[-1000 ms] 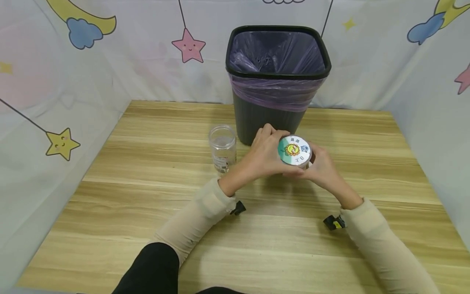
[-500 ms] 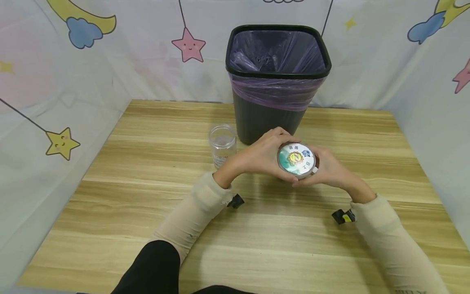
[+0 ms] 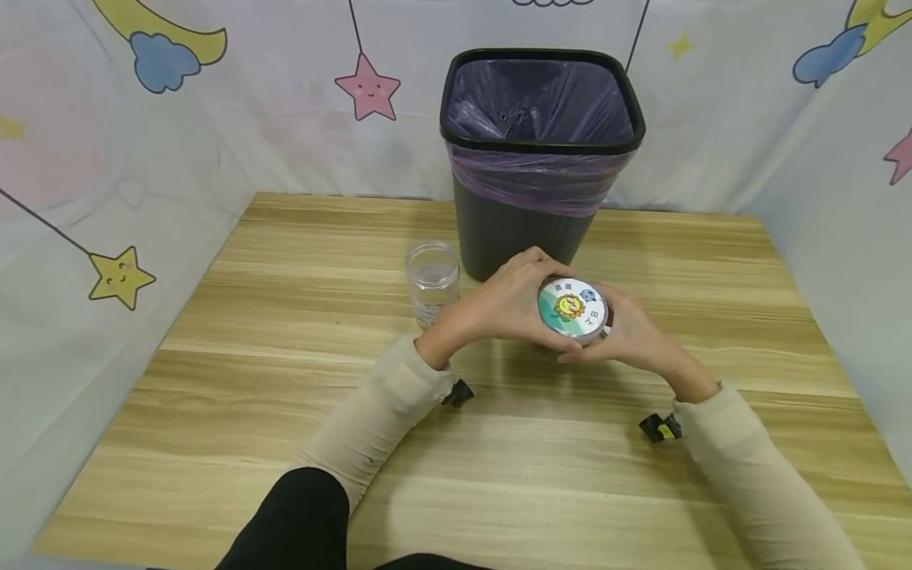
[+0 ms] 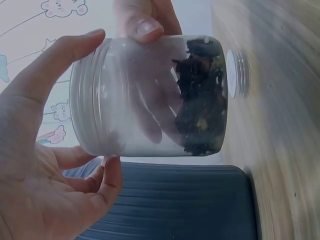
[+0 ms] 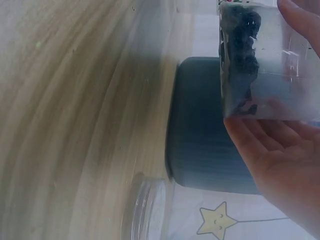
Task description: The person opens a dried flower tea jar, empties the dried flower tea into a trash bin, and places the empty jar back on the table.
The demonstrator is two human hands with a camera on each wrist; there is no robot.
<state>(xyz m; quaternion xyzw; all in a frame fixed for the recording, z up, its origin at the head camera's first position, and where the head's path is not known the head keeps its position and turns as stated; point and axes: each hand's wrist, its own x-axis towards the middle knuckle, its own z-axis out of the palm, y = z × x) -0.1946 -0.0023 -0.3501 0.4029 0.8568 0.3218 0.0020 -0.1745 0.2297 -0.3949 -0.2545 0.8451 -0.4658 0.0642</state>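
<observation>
Both hands hold one clear plastic jar [image 4: 145, 100] above the wooden table. Dark, crinkled, leaf-like pieces [image 4: 200, 100] lie at its bottom. Its round top [image 3: 572, 309] carries a printed sunflower on white and green. On the left side, the left hand [image 3: 511, 302] curves its thumb and fingers around the top. From the right, the right hand [image 3: 636, 332] grips the jar, with fingers along its side and bottom edge in the right wrist view. A second clear jar [image 3: 432, 273], with an uncovered mouth, stands left of the hands.
A dark bin [image 3: 523, 229] with a purple liner stands behind the hands at the back of the table [image 3: 342, 317]. A flat round lid [image 4: 239, 74] lies on the table in the left wrist view. Printed cloth walls [image 3: 299, 150] surround the sides and back.
The held jar and both hands have come slightly closer to the body. The left fingers have settled lower around the jar's top. The second jar and the bin have stayed put.
</observation>
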